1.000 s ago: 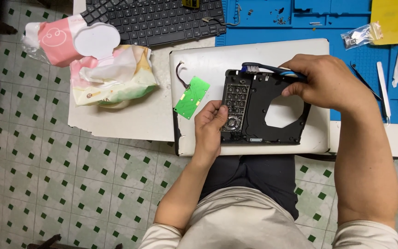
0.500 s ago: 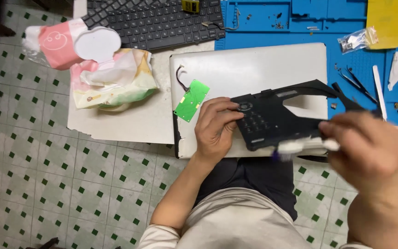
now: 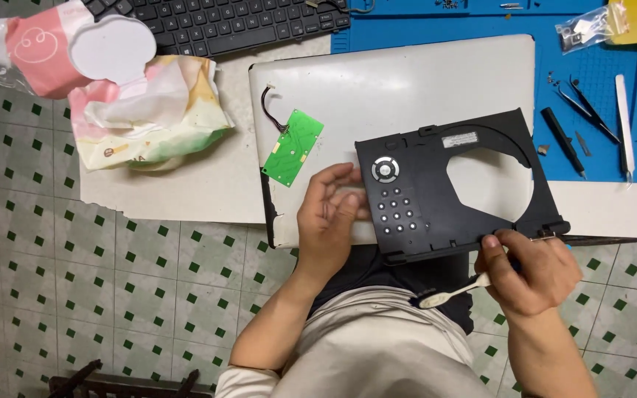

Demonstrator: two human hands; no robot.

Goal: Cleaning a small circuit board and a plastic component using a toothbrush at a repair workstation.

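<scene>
A black plastic panel [image 3: 422, 199] with round buttons and a large cut-out lies tilted on a white flat case [image 3: 377, 88]. My left hand [image 3: 329, 221] grips the panel's left edge, fingers curled against it. At the panel's near right corner, my right hand [image 3: 532, 269] holds a white toothbrush [image 3: 451, 292], its head pointing left over my lap, while the thumb touches the panel's edge. A small green circuit board [image 3: 293, 147] with a black wire rests on the case, left of the panel.
A black keyboard [image 3: 223, 22] lies at the back. A wipes pack [image 3: 149, 118] and a pink pack with a white lid [image 3: 60, 48] sit at left. The blue mat [image 3: 591, 96] at right carries tweezers [image 3: 587, 110], thin tools and a bag of screws [image 3: 584, 29].
My right hand has come down from the panel's far side to its near right corner, carrying the toothbrush. The panel has turned and slid right. My left hand stays at its left edge.
</scene>
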